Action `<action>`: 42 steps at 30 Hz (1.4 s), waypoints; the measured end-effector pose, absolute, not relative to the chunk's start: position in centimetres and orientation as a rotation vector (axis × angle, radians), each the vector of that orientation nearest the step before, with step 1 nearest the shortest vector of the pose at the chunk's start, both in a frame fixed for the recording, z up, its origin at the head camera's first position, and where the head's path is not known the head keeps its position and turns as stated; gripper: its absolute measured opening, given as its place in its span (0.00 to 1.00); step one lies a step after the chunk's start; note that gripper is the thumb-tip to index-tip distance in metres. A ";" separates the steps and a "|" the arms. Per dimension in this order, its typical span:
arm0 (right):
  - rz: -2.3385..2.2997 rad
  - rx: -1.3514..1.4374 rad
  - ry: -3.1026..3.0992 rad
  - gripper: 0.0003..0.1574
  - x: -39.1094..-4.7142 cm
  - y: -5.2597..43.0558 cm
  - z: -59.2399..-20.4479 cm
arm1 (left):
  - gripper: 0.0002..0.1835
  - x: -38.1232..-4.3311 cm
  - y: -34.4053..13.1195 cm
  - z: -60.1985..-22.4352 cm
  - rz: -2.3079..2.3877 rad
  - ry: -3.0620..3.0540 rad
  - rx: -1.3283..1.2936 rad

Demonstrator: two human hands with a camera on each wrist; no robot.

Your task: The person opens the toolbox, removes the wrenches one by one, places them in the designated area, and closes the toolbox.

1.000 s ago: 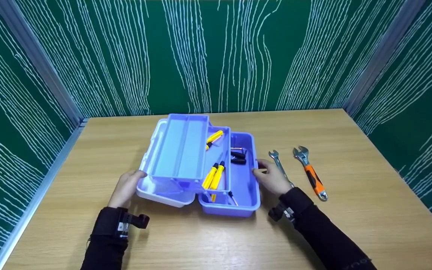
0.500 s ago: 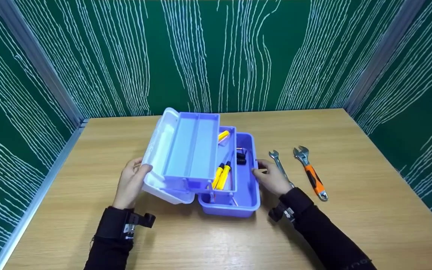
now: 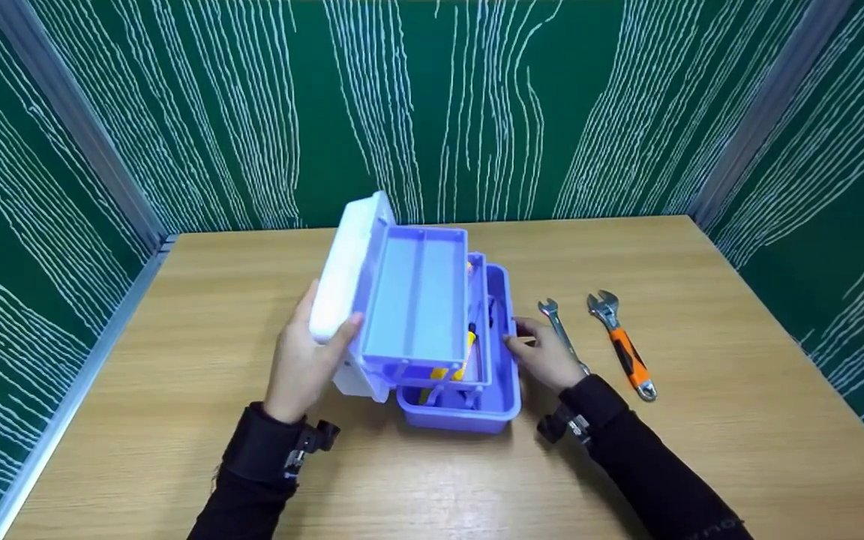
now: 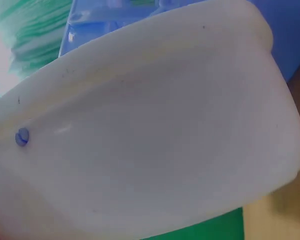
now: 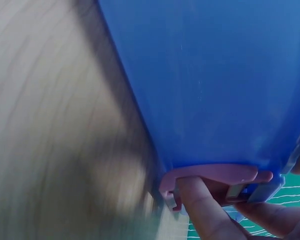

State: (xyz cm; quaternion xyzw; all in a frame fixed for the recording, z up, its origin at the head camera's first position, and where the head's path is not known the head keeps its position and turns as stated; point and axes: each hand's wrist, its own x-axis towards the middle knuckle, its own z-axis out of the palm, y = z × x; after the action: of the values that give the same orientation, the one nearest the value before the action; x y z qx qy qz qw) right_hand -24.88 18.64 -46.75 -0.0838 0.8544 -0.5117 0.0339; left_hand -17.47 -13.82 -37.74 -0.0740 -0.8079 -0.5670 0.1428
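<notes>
A purple toolbox [image 3: 458, 422] stands unfolded on the table, its stepped trays [image 3: 417, 300] raised over the base. My left hand [image 3: 301, 367] grips the whitish lid [image 3: 346, 266], thumb on the near inner edge and fingers behind it. The lid stands tilted upright and fills the left wrist view. At the base's right wall my right hand [image 3: 548, 360] holds the rim. In the right wrist view a finger lies against the reddish latch [image 5: 215, 172]. A yellow screwdriver handle [image 3: 469, 349] shows in the lower tray; other tools inside are mostly hidden.
Right of the toolbox lie an open-ended wrench [image 3: 558, 326], close by my right hand, and an adjustable wrench [image 3: 627, 356] with an orange and black handle. Green walls with white lines enclose the wooden table [image 3: 432, 487] at the back and sides.
My left hand has raised the lid and swung it rightward from lying low at the left. The trays have shifted right over the base, covering more tools. My right hand has stayed put.
</notes>
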 end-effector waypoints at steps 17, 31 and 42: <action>-1.609 -0.290 2.611 0.27 -24.7 18.8 -47.0 | 0.43 -17.9 -9.4 -38.5 -1.407 -2.489 -0.610; -1.737 -0.171 2.473 0.29 -24.6 18.7 -47.0 | 0.43 -17.7 -3.7 -40.2 -0.703 -2.619 -0.749; -1.671 -0.186 2.587 0.27 -24.6 19.2 -46.9 | 0.45 -17.3 -1.5 -41.0 -0.333 -2.618 -0.800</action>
State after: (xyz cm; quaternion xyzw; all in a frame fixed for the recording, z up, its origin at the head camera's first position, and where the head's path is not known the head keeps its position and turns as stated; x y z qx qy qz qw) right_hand -24.60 19.17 -46.90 -0.0601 0.8382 -0.5413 0.0282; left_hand -17.32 -1.51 -41.01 -0.2847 -0.9319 -0.1187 0.1907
